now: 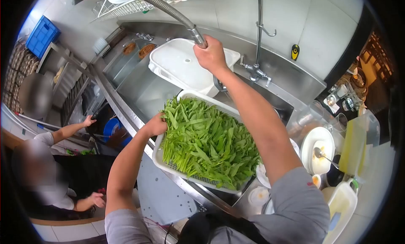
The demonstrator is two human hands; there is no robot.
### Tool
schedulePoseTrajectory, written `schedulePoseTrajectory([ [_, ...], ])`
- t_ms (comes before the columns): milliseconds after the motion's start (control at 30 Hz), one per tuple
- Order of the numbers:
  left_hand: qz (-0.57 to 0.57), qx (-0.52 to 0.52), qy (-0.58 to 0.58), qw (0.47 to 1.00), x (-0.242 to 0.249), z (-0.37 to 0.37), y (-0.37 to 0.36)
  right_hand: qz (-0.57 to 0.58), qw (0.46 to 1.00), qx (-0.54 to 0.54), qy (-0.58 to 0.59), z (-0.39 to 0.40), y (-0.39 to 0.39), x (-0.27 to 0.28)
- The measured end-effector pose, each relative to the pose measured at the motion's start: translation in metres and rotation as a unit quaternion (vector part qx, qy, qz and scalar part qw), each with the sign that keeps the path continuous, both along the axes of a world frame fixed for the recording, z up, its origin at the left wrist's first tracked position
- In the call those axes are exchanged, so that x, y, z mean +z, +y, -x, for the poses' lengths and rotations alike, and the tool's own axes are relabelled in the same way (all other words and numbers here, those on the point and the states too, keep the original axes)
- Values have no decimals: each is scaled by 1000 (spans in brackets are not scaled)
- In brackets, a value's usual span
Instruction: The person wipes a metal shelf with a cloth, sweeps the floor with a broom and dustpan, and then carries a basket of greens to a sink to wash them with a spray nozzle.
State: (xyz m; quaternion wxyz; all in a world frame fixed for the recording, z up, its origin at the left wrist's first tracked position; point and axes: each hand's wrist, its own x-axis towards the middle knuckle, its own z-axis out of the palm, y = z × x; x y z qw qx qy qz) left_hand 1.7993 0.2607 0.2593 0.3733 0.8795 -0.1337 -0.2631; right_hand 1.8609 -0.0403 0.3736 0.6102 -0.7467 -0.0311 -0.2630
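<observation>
My right hand [211,55] is wrapped around the end of a flexible metal spray hose [182,18] above the sink. Below it, a white plastic basket [157,157] heaped with long-stemmed leafy greens [206,138] rests across the sink's front edge. At the basket's left side my left hand [157,125] is closed over the rim, its fingertips partly hidden by leaves. Behind the basket lies a white plastic tub [192,58], close to my right hand. No water stream can be made out.
A tap [255,71] stands at the back wall. On the right are dirty plates [317,151], glasses and a yellowish container [360,142]. Another person's hand [96,199] shows at lower left, near a blue bucket [112,128]. A dish rack [139,7] hangs above.
</observation>
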Motion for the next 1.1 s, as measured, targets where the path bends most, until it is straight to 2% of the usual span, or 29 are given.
schedulePoseTrajectory([
  [33, 62, -18, -4, 998, 3, -1, -1, 0, 1000, 1, -8, 4, -3, 2],
  [67, 62, -16, -14, 998, 6, 0, 1, 22, 999, -18, -26, 10, -1, 1],
  [100, 26, -10, -30, 999, 18, 6, -7, 45, 997, -37, -44, 16, 0, 1],
  [133, -10, -1, -40, 999, 20, 12, -12, 26, 999, -11, -36, 21, -1, 0],
  [167, -8, 5, -39, 999, 16, 12, -17, 28, 999, -5, -35, 21, -1, 1],
  [233, -40, -47, 0, 998, 13, 5, -21, 40, 997, -33, -53, 13, 2, -1],
  [300, -6, -67, -31, 997, 8, 7, -30, 24, 995, -34, -93, 6, 0, -9],
  [367, -81, -113, -42, 989, -13, -2, -32, 51, 996, -50, -54, 0, -7, -17],
  [500, -38, -89, -31, 995, -12, -12, -36, 62, 997, -52, -18, 6, 4, -12],
  [567, -86, -91, -43, 991, -13, -14, -39, 51, 996, -39, -65, 11, 10, -19],
  [600, -32, -68, -8, 997, -6, -9, -40, 57, 996, -43, -50, 13, 10, -23],
  [667, -28, -98, -55, 993, 1, -5, -46, 78, 993, -47, -77, 11, 7, -29],
  [700, -59, -80, -25, 995, 14, -1, -50, 85, 994, -51, -53, 12, 6, -36],
  [767, -71, -47, -11, 996, -21, -19, -41, 59, 997, -41, -34, 13, 3, -35],
  [867, -24, -65, -28, 997, -64, -36, -29, 46, 998, -21, -49, 28, 3, -29],
  [933, 17, -42, -110, 993, -109, -43, -13, 45, 998, -10, -32, 35, 3, -17],
  [967, 18, -46, -112, 992, -132, -50, -6, 47, 999, 4, -18, 40, 3, -9],
  [1033, -68, -121, -93, 986, -170, -64, 0, 55, 998, 9, -33, 53, 4, 21],
  [1067, -64, -122, -99, 986, -181, -58, -6, 30, 998, 10, -60, 57, 6, 33],
  [1100, -81, 20, -75, 994, -193, -44, -14, 5, 996, 13, -85, 60, 8, 45],
])
